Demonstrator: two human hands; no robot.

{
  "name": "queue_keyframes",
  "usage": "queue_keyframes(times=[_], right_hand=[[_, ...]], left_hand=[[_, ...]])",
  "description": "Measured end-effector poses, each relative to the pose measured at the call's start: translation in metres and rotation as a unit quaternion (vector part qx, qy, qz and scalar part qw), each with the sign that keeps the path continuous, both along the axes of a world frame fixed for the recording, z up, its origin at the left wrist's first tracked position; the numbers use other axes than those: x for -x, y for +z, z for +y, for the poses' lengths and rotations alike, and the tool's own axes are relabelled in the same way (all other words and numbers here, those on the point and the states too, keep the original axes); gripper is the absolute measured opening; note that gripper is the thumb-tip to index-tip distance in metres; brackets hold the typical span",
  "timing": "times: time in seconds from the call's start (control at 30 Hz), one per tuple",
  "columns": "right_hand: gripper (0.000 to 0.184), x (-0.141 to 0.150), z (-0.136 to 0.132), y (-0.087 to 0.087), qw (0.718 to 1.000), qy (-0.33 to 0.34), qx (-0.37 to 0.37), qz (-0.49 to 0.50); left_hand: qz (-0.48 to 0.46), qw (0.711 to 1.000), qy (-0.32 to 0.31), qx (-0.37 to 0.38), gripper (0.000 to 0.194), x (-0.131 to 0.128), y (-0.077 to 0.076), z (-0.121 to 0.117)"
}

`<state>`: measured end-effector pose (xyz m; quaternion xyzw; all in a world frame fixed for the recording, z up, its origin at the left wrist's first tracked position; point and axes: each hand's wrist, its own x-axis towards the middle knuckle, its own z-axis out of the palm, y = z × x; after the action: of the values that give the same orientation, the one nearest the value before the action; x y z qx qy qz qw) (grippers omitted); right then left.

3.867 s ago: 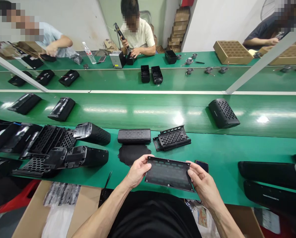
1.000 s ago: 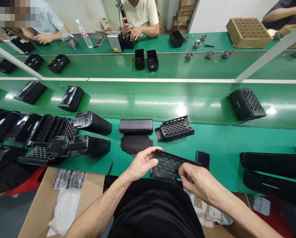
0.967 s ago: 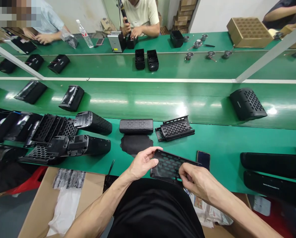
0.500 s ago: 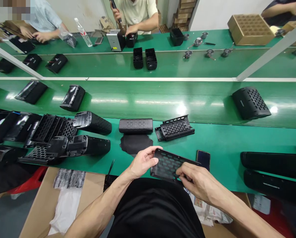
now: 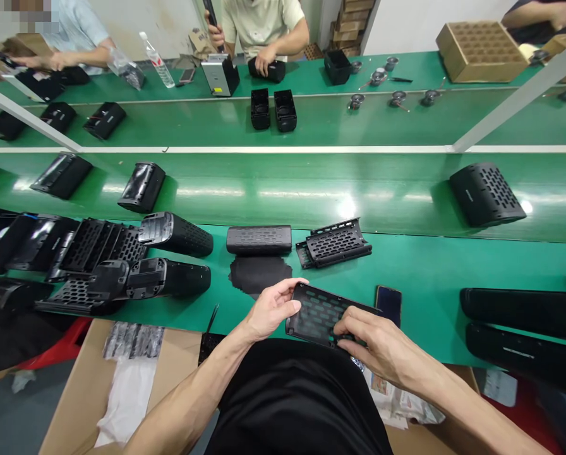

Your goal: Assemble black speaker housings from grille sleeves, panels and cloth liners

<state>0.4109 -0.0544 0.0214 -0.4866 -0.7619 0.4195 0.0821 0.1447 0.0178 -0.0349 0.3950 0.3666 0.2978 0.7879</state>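
I hold a black slotted plastic panel (image 5: 315,311) over the green worktop's (image 5: 425,284) near edge. My left hand (image 5: 274,309) pinches its left end, seemingly steadying it; my right hand (image 5: 371,332) bends over its inner face, pinching or not, I can't tell. Beyond the panel lies a thin black wavy-edged sheet (image 5: 257,273).

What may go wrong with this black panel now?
The left hand holds the perforated black panel by one end, so it might twist if the right hand pushes hard. A slip near the edge of the green table might drop it. The phone lies just beyond the right hand and might get bumped.
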Motion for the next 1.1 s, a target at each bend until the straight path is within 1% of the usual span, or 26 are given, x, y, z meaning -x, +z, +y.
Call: queue_keyframes(times=[0.13,0.37,0.7,0.8,0.9,1.0,1.1], right_hand=[[0.013,0.004,0.0,-0.002,1.0,0.008,-0.015,-0.016],[0.02,0.008,-0.002,-0.006,0.996,0.012,-0.047,-0.078],[0.029,0.006,0.0,-0.002,0.996,0.044,-0.047,-0.054],[0.029,0.006,0.0,0.002,0.998,0.042,-0.041,-0.036],[0.029,0.004,-0.002,0.005,0.999,0.028,-0.035,-0.014],[0.04,0.001,-0.006,0.005,0.999,0.004,-0.049,-0.006],[0.051,-0.001,-0.011,0.002,0.998,0.003,-0.058,-0.004]], left_hand=[[-0.002,1.0,-0.004,0.002,0.049,-0.001,0.0,-0.001],[0.015,1.0,-0.011,0.005,0.052,-0.003,0.002,-0.002],[0.007,1.0,-0.001,-0.003,0.051,-0.003,-0.001,-0.004],[0.016,1.0,-0.001,-0.008,0.05,-0.002,-0.002,-0.004],[0.016,1.0,0.012,-0.01,0.049,0.0,-0.004,-0.004],[0.0,0.999,0.034,-0.009,0.049,0.002,-0.008,-0.002],[-0.007,0.999,0.048,-0.006,0.05,0.004,-0.01,0.0]])
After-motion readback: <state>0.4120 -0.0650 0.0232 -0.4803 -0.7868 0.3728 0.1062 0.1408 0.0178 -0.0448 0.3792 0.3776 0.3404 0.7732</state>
